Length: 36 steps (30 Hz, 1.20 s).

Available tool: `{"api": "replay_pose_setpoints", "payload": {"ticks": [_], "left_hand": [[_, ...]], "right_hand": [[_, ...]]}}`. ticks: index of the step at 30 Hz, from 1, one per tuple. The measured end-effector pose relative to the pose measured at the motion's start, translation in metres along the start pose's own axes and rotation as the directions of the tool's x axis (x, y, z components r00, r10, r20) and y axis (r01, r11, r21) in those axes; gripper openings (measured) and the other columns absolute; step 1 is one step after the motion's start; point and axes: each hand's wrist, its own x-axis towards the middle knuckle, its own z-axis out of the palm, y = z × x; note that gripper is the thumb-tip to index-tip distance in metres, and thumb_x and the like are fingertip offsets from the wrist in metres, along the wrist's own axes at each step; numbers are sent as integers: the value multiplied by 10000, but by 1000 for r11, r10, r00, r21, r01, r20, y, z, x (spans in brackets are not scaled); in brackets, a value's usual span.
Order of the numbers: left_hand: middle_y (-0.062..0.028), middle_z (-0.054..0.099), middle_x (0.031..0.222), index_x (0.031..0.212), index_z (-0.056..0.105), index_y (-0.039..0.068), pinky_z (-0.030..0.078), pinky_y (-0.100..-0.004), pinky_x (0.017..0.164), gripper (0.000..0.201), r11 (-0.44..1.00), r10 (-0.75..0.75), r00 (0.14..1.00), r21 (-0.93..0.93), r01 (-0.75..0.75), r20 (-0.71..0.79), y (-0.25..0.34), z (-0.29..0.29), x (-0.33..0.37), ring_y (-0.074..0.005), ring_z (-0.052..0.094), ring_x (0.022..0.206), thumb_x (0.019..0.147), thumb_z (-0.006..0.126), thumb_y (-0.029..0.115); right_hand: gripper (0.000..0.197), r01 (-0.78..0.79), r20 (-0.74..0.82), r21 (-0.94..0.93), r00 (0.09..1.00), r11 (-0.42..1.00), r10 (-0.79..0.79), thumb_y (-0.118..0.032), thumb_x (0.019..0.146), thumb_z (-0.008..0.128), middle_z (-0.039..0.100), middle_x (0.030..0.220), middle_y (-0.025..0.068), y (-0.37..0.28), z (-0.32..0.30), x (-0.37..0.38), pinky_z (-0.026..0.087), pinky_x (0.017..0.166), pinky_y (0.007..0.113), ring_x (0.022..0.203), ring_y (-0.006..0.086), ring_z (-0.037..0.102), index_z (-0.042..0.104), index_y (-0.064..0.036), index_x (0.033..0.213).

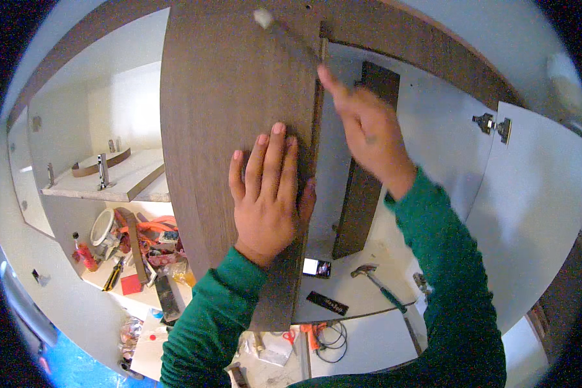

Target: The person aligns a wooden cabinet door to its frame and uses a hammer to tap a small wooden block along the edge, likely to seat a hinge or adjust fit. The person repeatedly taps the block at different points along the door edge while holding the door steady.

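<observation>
My left hand (268, 200) lies flat on a tall brown wood-grain cabinet door (207, 129), its fingers stretched out. The thumb rests by the door's right edge. Higher up and to the right, my right hand (372, 132) is closed round a slim dark stick with a pale tip (262, 18). That stick slants up and left in front of the door; motion blurs it, so its exact kind is unclear. One finger points along the stick. Both forearms are in green sleeves.
A hammer (378, 288), a phone (317, 268) and a black strip (327, 302) lie on the cabinet floor at right. A white door (530, 207) hangs open on a hinge (493, 124). Assorted tools, a red bottle (85, 253) and orange cable (155, 224) crowd the left shelf.
</observation>
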Motion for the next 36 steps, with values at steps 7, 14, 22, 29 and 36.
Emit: {"api": "replay_pose_setpoints", "payload": {"ticks": [7, 14, 22, 29, 36], "left_hand": [[-84, 421, 1643, 1526, 515, 116, 183, -567, 1256, 632, 991, 98, 987, 79, -108, 130, -9, 2, -23, -292, 363, 1527, 967, 617, 392], [-119, 432, 1632, 1538, 496, 80, 154, -573, 1265, 678, 997, 23, 977, 70, -39, 212, -10, -10, -106, -315, 356, 1533, 989, 592, 465], [-184, 383, 1648, 1540, 468, 36, 135, -601, 1263, 723, 995, 48, 977, 79, -66, 208, -12, -8, -112, -374, 318, 1543, 975, 617, 461], [-115, 453, 1617, 1522, 520, 99, 147, -588, 1264, 657, 999, 24, 977, 42, -33, 212, -15, -13, -112, -317, 368, 1524, 977, 612, 454], [-84, 482, 1601, 1505, 549, 121, 144, -585, 1265, 641, 999, 11, 980, 40, -19, 198, -15, -12, -112, -286, 392, 1513, 966, 629, 458]], "right_hand": [[497, -13, 13, 108, 1000, 994, 12, 11, 1001, 567, 723, 1146, 156, 10, -4, -19, 544, 824, 350, 828, 281, 652, 582, -130, 1478], [643, -220, 174, 164, 966, 962, 191, 37, 900, 547, 565, 833, 163, -20, -15, -140, 523, 637, 448, 705, 375, 590, 587, -214, 1490], [553, -137, 148, 165, 983, 977, 113, 46, 941, 628, 580, 806, 137, -15, -5, -120, 482, 611, 376, 664, 269, 534, 622, -164, 1453], [509, 2, 8, 122, 1000, 992, -3, 14, 976, 600, 554, 780, 123, 1, 6, -25, 487, 623, 362, 661, 256, 534, 627, -168, 1450], [637, -151, 266, 81, 956, 985, 124, -16, 920, 561, 573, 809, 148, -17, -26, -116, 503, 634, 424, 655, 331, 565, 565, -260, 1509]]}}
